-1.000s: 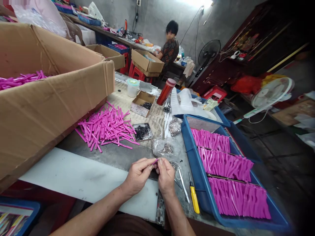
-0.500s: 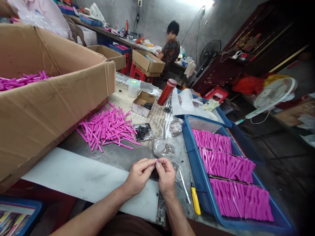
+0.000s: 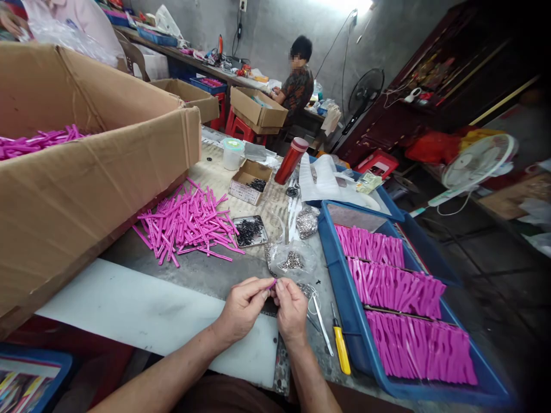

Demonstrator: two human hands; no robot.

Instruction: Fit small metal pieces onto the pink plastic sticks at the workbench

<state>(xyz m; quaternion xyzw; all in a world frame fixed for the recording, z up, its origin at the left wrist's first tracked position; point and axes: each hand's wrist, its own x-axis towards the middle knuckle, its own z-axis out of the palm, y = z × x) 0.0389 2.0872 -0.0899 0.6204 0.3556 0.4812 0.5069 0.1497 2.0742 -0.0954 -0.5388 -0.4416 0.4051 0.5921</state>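
Observation:
My left hand [image 3: 243,308] and my right hand [image 3: 291,310] meet over the near edge of the workbench, thumbs and forefingers closed in a pinch. Between the fingertips shows a small bit of a pink plastic piece [image 3: 274,282]; the fingers hide most of it. Just beyond lies an open plastic bag of small metal parts [image 3: 293,261]. A shallow metal tray of small black parts [image 3: 250,230] sits farther back, beside a loose pile of pink plastic strips [image 3: 185,223]. Right of my right hand lie a white-handled tool [image 3: 322,324] and a yellow screwdriver [image 3: 341,347].
A big cardboard box [image 3: 107,155] holding pink strips walls off the left. On the right, a blue tray [image 3: 344,327] carries rows of pink pieces. A red flask [image 3: 291,160] and a small carton [image 3: 250,182] stand behind. Another person [image 3: 297,83] sits at the back bench.
My fingertips have shifted slightly around the pink piece, and a little more of it shows. At the upper left, another person's hand has come into view.

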